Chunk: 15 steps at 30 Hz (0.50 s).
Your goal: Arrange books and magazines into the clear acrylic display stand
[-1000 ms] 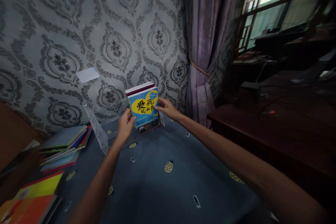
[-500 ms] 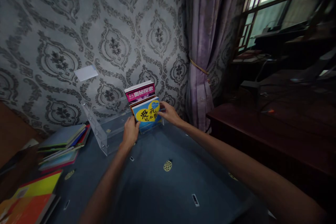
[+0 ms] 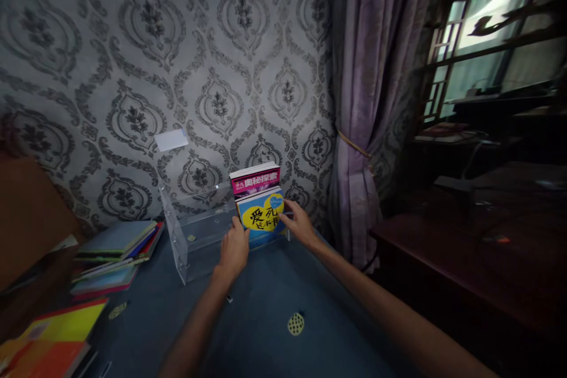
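Observation:
A blue book [image 3: 261, 237] with a yellow heart on its cover stands nearly upright at the right end of a clear acrylic rack [image 3: 195, 254]. My left hand [image 3: 234, 246] is closed on its left edge, the thumb over the front cover. At the opposite edge, my right hand [image 3: 299, 224] grips the same book with thumb and fingers. Behind it rises a taller pink-covered book [image 3: 256, 182], with white page edges showing on top. The blue book hides the lower part of the pink one.
Stacked books [image 3: 117, 239] lie left of the rack, and yellow and orange books [image 3: 57, 331] are nearer on the dark blue tablecloth [image 3: 252, 325]. Patterned wallpaper [image 3: 221, 41] backs the table. A purple curtain [image 3: 361, 100] and a dark red wooden surface [image 3: 443, 260] are at the right.
My view has tilted upward and turned slightly left, so the rack and books appear lower and farther right. Both hands remain on the blue book's sides.

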{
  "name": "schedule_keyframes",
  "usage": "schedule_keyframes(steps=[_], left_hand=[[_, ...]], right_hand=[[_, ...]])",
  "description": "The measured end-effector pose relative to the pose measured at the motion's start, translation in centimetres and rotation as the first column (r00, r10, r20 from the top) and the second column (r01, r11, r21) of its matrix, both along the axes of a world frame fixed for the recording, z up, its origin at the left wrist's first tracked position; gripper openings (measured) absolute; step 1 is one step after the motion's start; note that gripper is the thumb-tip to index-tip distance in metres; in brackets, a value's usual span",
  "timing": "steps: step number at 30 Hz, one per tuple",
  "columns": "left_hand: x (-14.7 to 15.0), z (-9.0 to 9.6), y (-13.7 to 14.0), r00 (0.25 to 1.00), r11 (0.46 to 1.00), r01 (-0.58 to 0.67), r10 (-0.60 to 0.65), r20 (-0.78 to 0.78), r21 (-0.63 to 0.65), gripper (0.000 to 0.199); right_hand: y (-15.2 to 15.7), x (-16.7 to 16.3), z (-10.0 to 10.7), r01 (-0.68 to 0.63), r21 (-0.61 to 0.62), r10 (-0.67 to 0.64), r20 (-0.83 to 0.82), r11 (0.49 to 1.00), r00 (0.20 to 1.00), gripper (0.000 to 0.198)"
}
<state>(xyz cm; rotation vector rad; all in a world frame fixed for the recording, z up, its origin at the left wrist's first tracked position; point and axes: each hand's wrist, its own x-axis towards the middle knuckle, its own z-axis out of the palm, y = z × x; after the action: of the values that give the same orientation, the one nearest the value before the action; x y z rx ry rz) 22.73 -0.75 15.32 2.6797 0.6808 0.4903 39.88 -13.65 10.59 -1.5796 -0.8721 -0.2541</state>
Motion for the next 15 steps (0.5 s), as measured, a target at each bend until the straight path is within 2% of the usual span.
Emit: schedule_keyframes(steps=[8, 15], left_hand=[[0.7, -1.0, 0.5, 0.996, 0.997, 0.055, -0.051, 0.074, -0.05, 0.024], [0.2, -1.0, 0.4, 0.998, 0.997, 0.056, -0.055, 0.023, -0.047, 0.024]], right_hand=[[-0.2, -1.0, -1.3, 0.039, 0.081, -0.043, 0.038, 0.996, 0.998, 0.037], [0.4, -1.2, -2.6, 0.096, 0.103, -0.096, -0.005, 0.99, 0.995, 0.033]])
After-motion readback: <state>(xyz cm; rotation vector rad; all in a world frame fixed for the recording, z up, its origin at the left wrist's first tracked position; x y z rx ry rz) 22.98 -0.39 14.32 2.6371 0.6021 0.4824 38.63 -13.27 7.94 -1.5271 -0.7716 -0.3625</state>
